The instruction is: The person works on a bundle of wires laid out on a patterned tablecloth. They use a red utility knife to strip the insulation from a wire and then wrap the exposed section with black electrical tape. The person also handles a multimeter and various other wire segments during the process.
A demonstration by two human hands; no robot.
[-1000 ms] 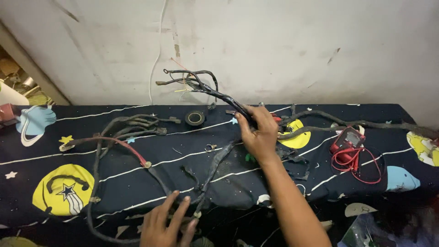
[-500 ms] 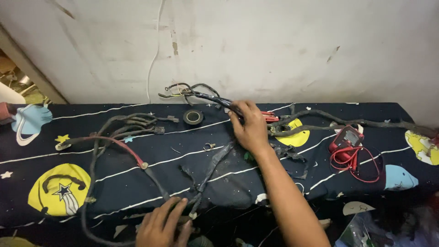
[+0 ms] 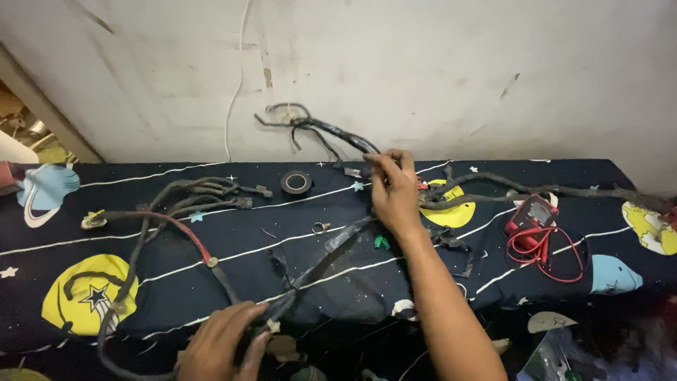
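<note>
The wiring harness (image 3: 310, 264) is a bundle of black-taped cables with one red lead. It lies spread across the dark patterned cloth. Its near trunk runs diagonally to the front edge. A far branch rises off the surface toward the wall. Loose connector ends fan out left.

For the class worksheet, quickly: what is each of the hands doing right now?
Left hand: closed on the black wire harness at the near table edge.
Right hand: pinching a harness branch by the wall.
</note>
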